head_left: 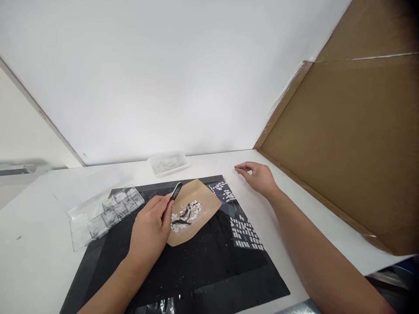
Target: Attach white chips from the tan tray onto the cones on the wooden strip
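My left hand (152, 224) is closed round a slim black tool (176, 191) with a pale edge, at the left side of a brown paper tray (209, 201). Small white pieces (195, 209) and a few dark strips lie in that paper. To the right, my right hand (257, 175) hovers over or rests on the white table, thumb and fingers pinched together at a tiny pale bit too small to make out. Rows of small white pieces (244, 231) sit on dark sheets at the black mat's right edge.
A clear compartment box (104, 213) with an open lid lies on the mat's left edge. A translucent tub (168, 164) stands by the white wall. The black mat (209, 266) covers the middle; a cardboard panel (353, 144) rises at the right.
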